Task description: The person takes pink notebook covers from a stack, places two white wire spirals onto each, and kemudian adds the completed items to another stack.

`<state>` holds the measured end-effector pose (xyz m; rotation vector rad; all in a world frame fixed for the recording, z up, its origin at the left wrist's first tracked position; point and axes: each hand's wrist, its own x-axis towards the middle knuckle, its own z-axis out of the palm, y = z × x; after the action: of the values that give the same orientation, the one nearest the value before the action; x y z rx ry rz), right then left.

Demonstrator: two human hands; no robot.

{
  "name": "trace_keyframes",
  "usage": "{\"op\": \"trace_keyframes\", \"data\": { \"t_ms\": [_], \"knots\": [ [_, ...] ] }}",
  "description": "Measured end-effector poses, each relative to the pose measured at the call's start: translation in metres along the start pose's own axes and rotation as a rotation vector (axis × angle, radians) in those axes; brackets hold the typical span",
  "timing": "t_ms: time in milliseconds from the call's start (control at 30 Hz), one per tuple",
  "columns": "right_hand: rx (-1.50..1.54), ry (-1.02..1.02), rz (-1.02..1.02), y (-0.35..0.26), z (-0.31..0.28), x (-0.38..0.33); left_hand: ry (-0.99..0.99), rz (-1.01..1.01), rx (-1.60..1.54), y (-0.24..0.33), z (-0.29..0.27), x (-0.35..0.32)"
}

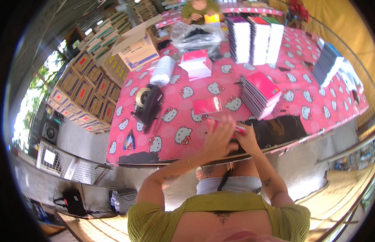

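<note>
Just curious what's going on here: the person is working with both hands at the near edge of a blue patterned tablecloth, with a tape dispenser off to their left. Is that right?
Not quite: the head view shows the tablecloth is pink with a cartoon cat pattern, not blue. The rest holds: the left hand and right hand are together at the near edge, on a pink item, and the tape dispenser sits to the left.

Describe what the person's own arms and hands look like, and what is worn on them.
Both forearms are bare, with no gloves on the left hand or the right hand. Dark tattoo marks show on both forearms. The olive-green ribbed top has short sleeves. A thin bracelet seems to circle the left wrist.
</note>
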<state>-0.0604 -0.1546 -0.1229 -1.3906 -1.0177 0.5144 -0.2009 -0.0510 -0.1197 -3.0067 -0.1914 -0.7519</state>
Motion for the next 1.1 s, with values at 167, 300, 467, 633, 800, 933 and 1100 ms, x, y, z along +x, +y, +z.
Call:
{"op": "trace_keyframes", "data": {
  "t_ms": [167,300,467,633,800,933,1100],
  "knots": [
    [-0.003,-0.056,0.059,0.051,-0.004,0.008,-0.032,0.045,-0.111,-0.002,0.014,0.003],
    [-0.006,-0.037,-0.070,0.064,-0.004,0.000,0.143,-0.086,-0.142,0.001,0.013,0.010],
    [-0.037,-0.117,0.046,0.049,-0.009,0.002,0.182,0.007,-0.346,-0.022,0.006,0.036],
    [-0.277,-0.039,-0.100,0.023,-0.022,-0.001,0.054,-0.023,-0.389,-0.024,0.001,0.040],
    [-0.082,-0.117,0.168,0.003,-0.058,-0.001,0.100,-0.005,-0.430,-0.025,0.009,0.036],
    [-0.039,-0.175,0.068,0.012,-0.067,0.007,0.152,0.018,-0.445,-0.022,0.013,0.038],
    [-0.083,-0.253,-0.023,0.008,-0.070,0.012,0.140,-0.010,-0.422,-0.017,0.004,0.038]
  ]
}}
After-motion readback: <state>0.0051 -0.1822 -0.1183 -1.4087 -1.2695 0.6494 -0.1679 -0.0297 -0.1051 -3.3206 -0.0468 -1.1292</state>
